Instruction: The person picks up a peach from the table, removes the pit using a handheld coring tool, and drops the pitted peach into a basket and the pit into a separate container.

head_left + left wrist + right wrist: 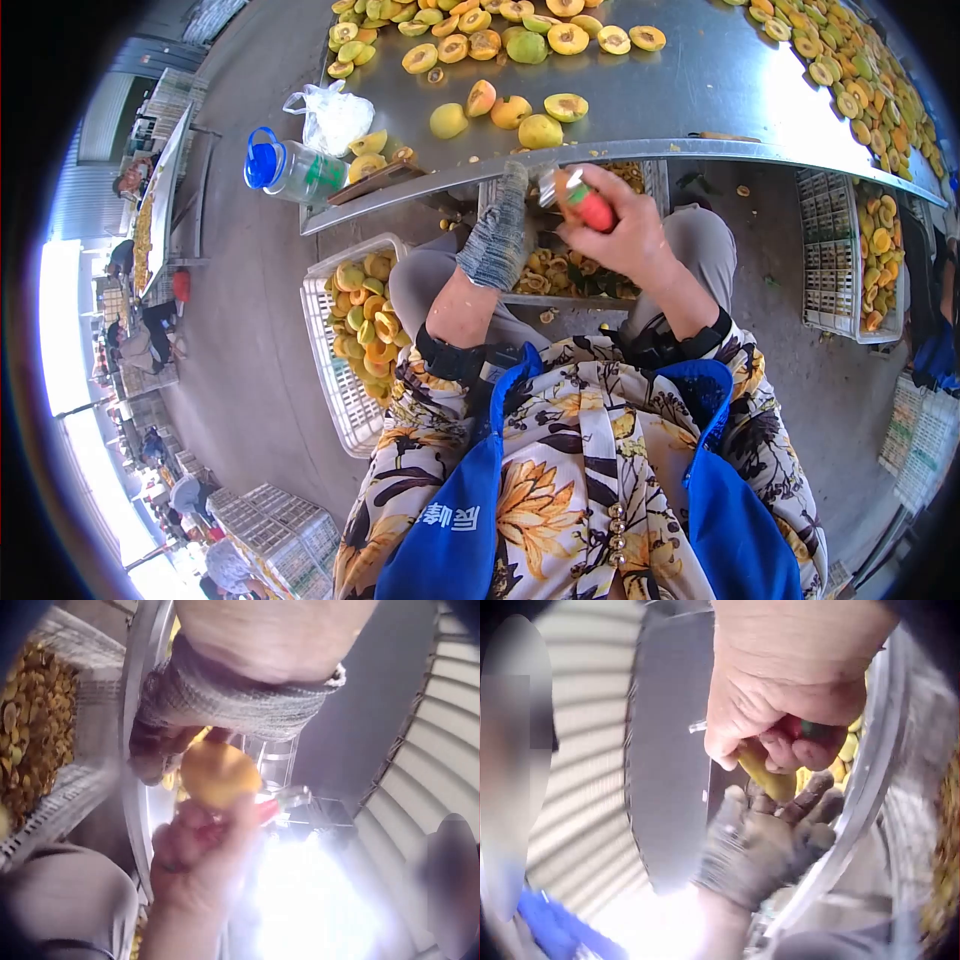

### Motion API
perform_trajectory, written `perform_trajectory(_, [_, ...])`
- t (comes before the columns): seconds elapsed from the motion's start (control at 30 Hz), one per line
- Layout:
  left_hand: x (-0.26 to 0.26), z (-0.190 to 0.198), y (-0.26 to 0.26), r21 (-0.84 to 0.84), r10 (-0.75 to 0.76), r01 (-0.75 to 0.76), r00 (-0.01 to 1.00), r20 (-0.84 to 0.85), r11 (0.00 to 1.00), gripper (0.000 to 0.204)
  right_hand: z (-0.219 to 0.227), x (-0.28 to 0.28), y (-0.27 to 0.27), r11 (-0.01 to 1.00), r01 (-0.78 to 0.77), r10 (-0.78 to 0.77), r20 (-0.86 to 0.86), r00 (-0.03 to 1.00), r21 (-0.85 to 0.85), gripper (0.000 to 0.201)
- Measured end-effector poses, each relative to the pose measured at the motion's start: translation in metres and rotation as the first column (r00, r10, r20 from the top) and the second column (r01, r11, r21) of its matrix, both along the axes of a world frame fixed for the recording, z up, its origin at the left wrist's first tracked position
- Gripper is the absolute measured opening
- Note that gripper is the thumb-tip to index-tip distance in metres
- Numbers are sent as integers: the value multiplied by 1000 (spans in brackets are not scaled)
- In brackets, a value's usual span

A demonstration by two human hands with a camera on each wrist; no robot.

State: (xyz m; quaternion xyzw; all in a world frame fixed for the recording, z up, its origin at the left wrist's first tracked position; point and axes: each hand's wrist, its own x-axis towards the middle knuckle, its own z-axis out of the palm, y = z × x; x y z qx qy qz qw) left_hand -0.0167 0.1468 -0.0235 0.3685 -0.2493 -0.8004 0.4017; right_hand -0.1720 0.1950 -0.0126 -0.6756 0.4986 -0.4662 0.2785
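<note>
My right hand (622, 228), bare, grips a red-handled tool (594, 210) with a short metal end, blurred in the head view. Its thumb and fingers also pinch a yellow peach half (771, 778). In the left wrist view the peach half (221, 776) shows round and orange, with the right thumb over its lower edge. My left hand (497, 235) wears a grey knitted glove. Seen from the right wrist, the left hand (769, 840) faces up just below the peach half, fingers spread and loosely extended. Both hands are close together at the metal table's (440, 170) front edge.
Peach halves (568, 39) lie across the table, with a larger heap (860, 90) at right. A bottle (300, 172) and a plastic bag (335, 118) stand at the left corner. Fruit-filled crates (345, 405) flank the knees; another bin of cut fruit (560, 275) sits between them.
</note>
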Motion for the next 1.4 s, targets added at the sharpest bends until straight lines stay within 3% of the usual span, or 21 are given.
perform_trajectory(0.03, [2,-3,0,-121,-25,25,1000,1,992,56,3,2,-2,1000,-19,21,270,963,-11,49])
perform_trajectory(0.07, [4,-6,0,-241,-50,50,999,6,969,57,8,-2,0,1000,-23,25,270,963,-12,49])
perform_trajectory(0.1, [3,-10,2,-254,-18,8,999,-38,967,58,14,-8,5,926,-258,13,657,753,277,47])
perform_trajectory(0.13, [1,-13,5,-252,-12,2,999,-39,968,58,23,-10,9,725,-560,-164,890,426,401,45])
perform_trajectory(0.2, [-1,-21,11,-235,-77,67,996,-36,970,59,25,3,11,719,-542,-197,875,442,435,44])
perform_trajectory(0.27, [-2,-35,5,-148,-73,52,987,-142,988,53,20,9,8,779,-299,-165,640,751,552,45])
perform_trajectory(0.3, [-1,-42,6,-132,47,-58,996,-81,990,51,13,14,6,921,96,-171,172,970,378,40])
perform_trajectory(0.33, [-2,-37,7,-122,163,-164,987,-17,979,49,9,14,8,920,96,-172,171,970,380,40])
perform_trajectory(0.4, [-1,-8,17,-67,188,-188,982,2,980,45,6,12,14,949,250,-239,-81,968,191,35])
perform_trajectory(0.47, [2,2,19,23,246,-247,968,56,969,42,8,14,22,954,192,-202,22,979,231,31])
perform_trajectory(0.53, [5,3,21,93,278,-279,960,20,956,39,6,14,29,996,73,-61,-190,980,58,28])
perform_trajectory(0.6, [8,-11,15,64,246,-243,968,-44,968,37,1,20,34,997,75,-73,-141,987,10,26])
perform_trajectory(0.7, [5,-25,17,55,337,-334,937,-86,941,33,-2,23,40,974,31,7,-167,986,224,28])
perform_trajectory(0.87, [3,-32,18,-80,348,-350,937,-40,933,31,-5,26,47,963,40,12,-193,981,266,25])
perform_trajectory(0.97, [1,-35,20,-259,362,-349,932,2,901,31,-5,27,49,946,53,22,-224,974,320,21])
perform_trajectory(1.03, [-3,-31,24,-427,418,-325,897,143,844,26,-3,28,51,936,70,18,-247,969,344,20])
perform_trajectory(1.17, [-6,-25,21,-462,454,-320,865,214,827,21,-2,29,54,908,20,75,-209,975,419,20])
perform_trajectory(1.23, [1,-13,16,-258,224,-183,965,136,949,19,-3,27,55,913,-30,108,-169,980,408,21])
perform_trajectory(1.27, [5,-5,13,-255,227,-187,964,137,949,19,-2,26,54,912,-62,146,-179,973,406,22])
perform_trajectory(1.37, [12,11,5,-275,-100,231,902,420,933,21,-8,22,54,908,-111,218,-230,949,404,23])
perform_trajectory(1.4, [12,11,5,-277,-98,231,902,421,933,21,-11,22,53,907,-125,249,-274,929,402,22])
